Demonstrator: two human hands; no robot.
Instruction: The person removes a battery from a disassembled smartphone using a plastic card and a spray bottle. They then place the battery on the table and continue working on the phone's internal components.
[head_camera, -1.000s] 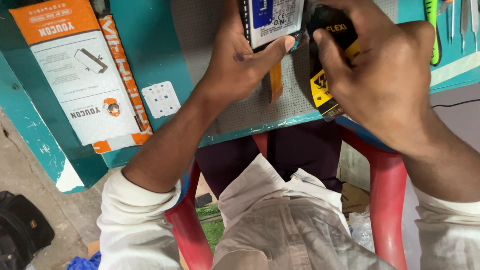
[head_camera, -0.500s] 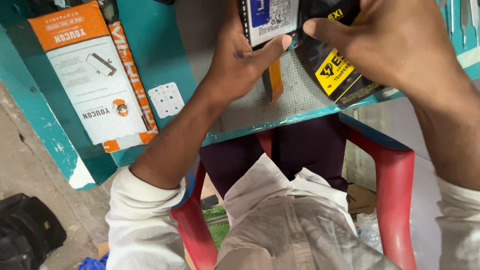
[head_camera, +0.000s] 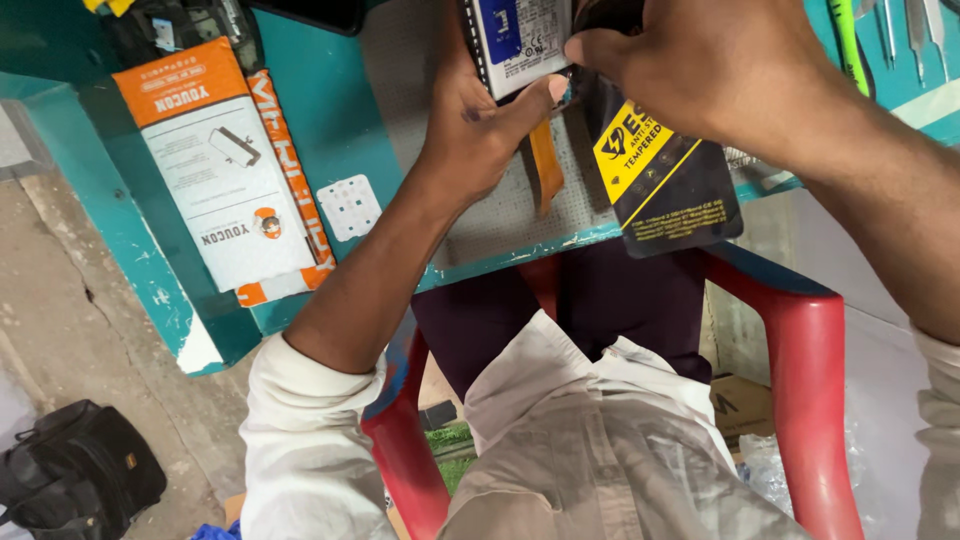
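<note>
Left hand (head_camera: 480, 120) grips white-blue battery (head_camera: 525, 40), long axis running away from bench (head_camera: 330, 120) edge. Right hand (head_camera: 700, 60) pinches black-yellow packet (head_camera: 665, 180), tilted, its lower end past the edge.

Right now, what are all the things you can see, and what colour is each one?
Flat white-and-blue part: one, held at the top by both hands.
Orange ribbon strip: one, hanging below that part over the grey mat.
Black packet with yellow label: one, lying at the table edge under the right hand.
Grey mat: one, on the table.
Table: one, teal.
Orange-and-white box: one, on the table's left side.
White square piece: one, beside the box.
Red chair: one, under the person.
Black bag: one, on the floor.
Left hand: grips the part.
Right hand: pinches the part's edge.
</note>
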